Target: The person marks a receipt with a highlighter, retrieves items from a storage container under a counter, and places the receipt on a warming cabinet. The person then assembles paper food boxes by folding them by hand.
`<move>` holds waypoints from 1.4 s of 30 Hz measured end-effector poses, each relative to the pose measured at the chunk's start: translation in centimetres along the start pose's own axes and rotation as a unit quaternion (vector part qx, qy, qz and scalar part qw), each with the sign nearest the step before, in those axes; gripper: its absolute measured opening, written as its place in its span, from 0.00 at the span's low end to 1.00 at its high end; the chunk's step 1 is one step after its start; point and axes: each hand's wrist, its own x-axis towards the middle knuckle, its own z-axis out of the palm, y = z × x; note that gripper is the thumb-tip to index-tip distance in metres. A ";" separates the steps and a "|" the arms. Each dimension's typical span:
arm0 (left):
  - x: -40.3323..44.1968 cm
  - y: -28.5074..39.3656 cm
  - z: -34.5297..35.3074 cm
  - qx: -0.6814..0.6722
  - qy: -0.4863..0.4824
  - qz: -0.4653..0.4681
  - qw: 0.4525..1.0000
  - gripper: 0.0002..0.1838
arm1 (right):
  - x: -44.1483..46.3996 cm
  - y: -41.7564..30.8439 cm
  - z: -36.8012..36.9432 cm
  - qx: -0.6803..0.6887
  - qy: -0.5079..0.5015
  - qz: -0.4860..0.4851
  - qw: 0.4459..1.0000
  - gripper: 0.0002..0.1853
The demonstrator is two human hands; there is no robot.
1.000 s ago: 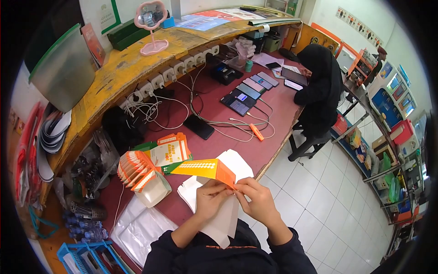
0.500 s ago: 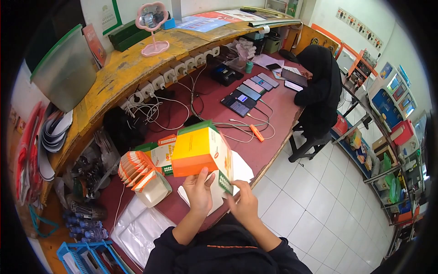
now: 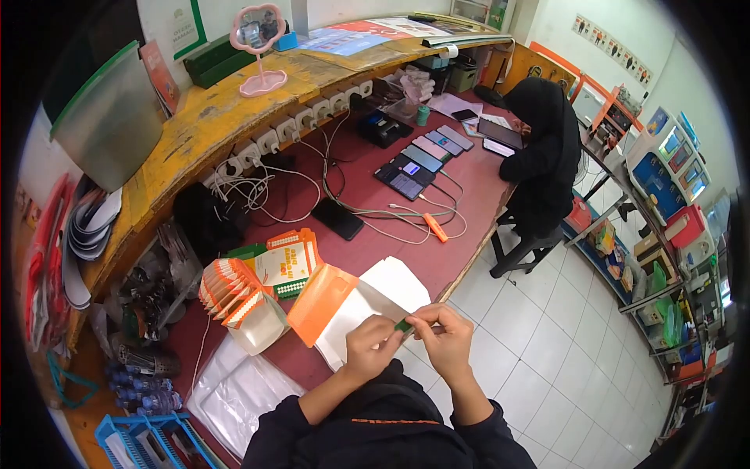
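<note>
A printed cardboard box [image 3: 319, 301] with an orange panel is held in front of me, tilted. My left hand [image 3: 372, 349] has its fingers closed on the box near its green end flap [image 3: 404, 324]. My right hand [image 3: 444, 338] pinches the same flap from the other side. The rest of the box is partly seen edge-on. To its left stands a nested stack of orange-and-white folded boxes [image 3: 234, 293]. A printed box piece [image 3: 287, 264] in orange, green and white lies behind it. White sheets [image 3: 397, 285] rest on the table under the held box.
Clear plastic bags [image 3: 238, 391] lie at the front left, beside a blue basket [image 3: 152, 438]. Several phones [image 3: 422, 160] and cables cover the far table [image 3: 273, 223]. A person [image 3: 543, 156] in black sits at its right edge. A wooden shelf [image 3: 211, 117] runs along the left.
The box has turned and come down, so its yellow side no longer shows and a black phone behind it is now uncovered. Both hands have shifted right and come together at the green flap.
</note>
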 end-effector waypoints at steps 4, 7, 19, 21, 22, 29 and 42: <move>0.0 1.3 -1.1 -0.215 -0.069 -0.325 0.919 0.07 | -0.7 0.7 0.1 -0.073 0.021 -0.074 0.994 0.05; -0.1 1.9 -0.7 -0.327 -0.036 -0.444 0.833 0.08 | -0.8 1.1 -0.1 -0.106 0.018 -0.092 0.990 0.06; -0.2 2.2 -0.1 -0.392 -0.037 -0.394 0.831 0.08 | -1.9 1.3 -0.1 -0.118 0.063 -0.026 0.991 0.08; 0.1 2.5 -0.5 -0.411 -0.047 -0.411 0.813 0.08 | -1.7 0.9 -0.2 -0.086 0.050 -0.025 0.995 0.08; 0.2 2.5 -0.7 -0.429 -0.057 -0.425 0.795 0.09 | -1.7 0.7 -0.3 -0.085 0.049 -0.025 0.995 0.08; -0.6 1.9 0.3 -0.423 -0.043 -0.372 0.825 0.08 | -2.4 0.8 0.2 -0.102 0.054 -0.076 0.990 0.05; -1.4 1.7 1.8 -0.329 -0.008 -0.445 0.833 0.07 | -1.9 1.9 -2.7 -0.114 -0.095 0.002 0.989 0.06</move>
